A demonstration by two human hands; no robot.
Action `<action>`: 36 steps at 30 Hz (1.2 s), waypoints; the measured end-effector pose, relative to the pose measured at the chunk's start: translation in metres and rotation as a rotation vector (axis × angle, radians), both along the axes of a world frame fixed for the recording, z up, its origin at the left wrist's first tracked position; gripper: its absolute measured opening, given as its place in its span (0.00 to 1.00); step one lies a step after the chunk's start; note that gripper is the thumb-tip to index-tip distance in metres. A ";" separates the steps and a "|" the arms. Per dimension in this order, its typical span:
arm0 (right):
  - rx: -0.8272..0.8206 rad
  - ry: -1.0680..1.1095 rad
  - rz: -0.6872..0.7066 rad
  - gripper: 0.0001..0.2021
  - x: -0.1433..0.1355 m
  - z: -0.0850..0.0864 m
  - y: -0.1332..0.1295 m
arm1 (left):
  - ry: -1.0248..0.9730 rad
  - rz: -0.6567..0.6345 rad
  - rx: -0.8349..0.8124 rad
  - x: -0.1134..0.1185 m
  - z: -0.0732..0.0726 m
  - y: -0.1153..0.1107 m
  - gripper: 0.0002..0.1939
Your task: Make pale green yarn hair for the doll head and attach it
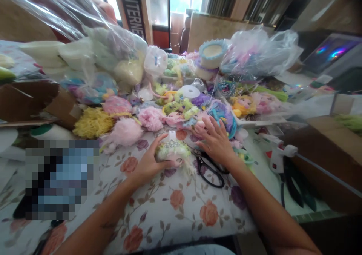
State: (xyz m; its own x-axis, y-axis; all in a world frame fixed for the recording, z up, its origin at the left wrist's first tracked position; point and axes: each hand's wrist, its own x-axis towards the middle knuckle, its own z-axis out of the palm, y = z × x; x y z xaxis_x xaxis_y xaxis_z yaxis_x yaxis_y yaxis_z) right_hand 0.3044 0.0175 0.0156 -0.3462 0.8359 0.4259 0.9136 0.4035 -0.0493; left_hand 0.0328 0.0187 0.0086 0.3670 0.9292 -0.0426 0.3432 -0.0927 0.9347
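My left hand is wrapped round a small doll head with pale green-yellow hair and a silvery tiara, a white tag standing at its top. Its face is turned down to the right, over the flowered cloth. Fingers spread, my right hand reaches over the front of the pile, beside another pink doll head, and seems to hold nothing. Whether its fingertips touch that head is unclear. Black-handled scissors lie between my hands, partly under the right one.
Yarn bundles, such as a yellow one, crowd the back of the flowered tablecloth. A hot glue gun is at right, near a cardboard box. A white tray holds doll heads. A blurred-out device lies left.
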 end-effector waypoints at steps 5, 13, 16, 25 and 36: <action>-0.062 -0.166 -0.054 0.28 0.008 -0.009 0.016 | -0.001 0.002 -0.026 0.000 0.001 0.002 0.45; 0.049 -0.045 -0.266 0.28 0.022 -0.006 0.020 | 0.012 -0.019 -0.037 -0.002 0.002 0.002 0.45; 0.128 -0.029 -0.230 0.27 0.017 -0.001 0.017 | 0.029 -0.019 -0.030 -0.003 0.001 0.002 0.45; -0.049 -0.142 -0.148 0.25 -0.011 -0.002 0.016 | 0.044 -0.011 0.004 -0.002 0.003 0.002 0.44; 0.187 0.027 -0.287 0.24 0.011 -0.004 0.011 | 0.053 -0.001 -0.017 -0.002 0.005 0.000 0.45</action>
State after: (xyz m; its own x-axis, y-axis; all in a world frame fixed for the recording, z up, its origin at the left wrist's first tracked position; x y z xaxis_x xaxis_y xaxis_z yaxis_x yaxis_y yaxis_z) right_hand 0.3156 0.0283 0.0112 -0.0947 0.8043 0.5867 0.9906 0.1346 -0.0247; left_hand 0.0309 0.0190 0.0131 0.3646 0.9279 -0.0781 0.3926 -0.0771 0.9165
